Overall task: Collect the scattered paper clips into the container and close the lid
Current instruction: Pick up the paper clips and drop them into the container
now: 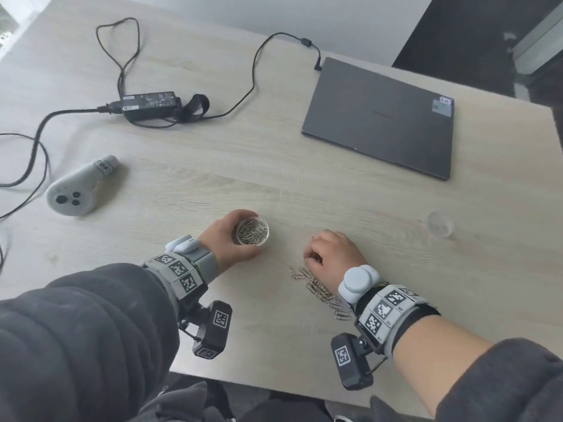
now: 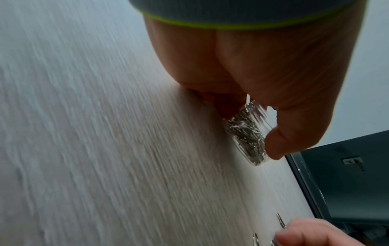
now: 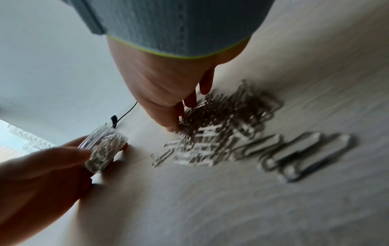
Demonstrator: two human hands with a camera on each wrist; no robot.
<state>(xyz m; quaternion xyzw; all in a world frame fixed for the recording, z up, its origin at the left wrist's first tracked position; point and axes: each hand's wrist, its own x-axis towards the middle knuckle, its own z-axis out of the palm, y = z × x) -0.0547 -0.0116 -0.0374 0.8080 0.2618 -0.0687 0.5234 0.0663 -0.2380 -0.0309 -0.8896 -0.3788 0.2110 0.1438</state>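
Clear plastic container (image 1: 253,232), lower centre, gripped by left hand (image 1: 231,239).
Right hand (image 1: 333,254) fingers curled, pinching loose paper clips (image 1: 320,289); lid (image 1: 440,223) lies far right.

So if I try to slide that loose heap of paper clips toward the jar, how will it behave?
The paper clips look thin, smooth and metallic, so they would probably slide easily on the table. They overlap in a tangle beside the right hand, so some may drag along in clumps. The single ones at the edge would likely scatter.
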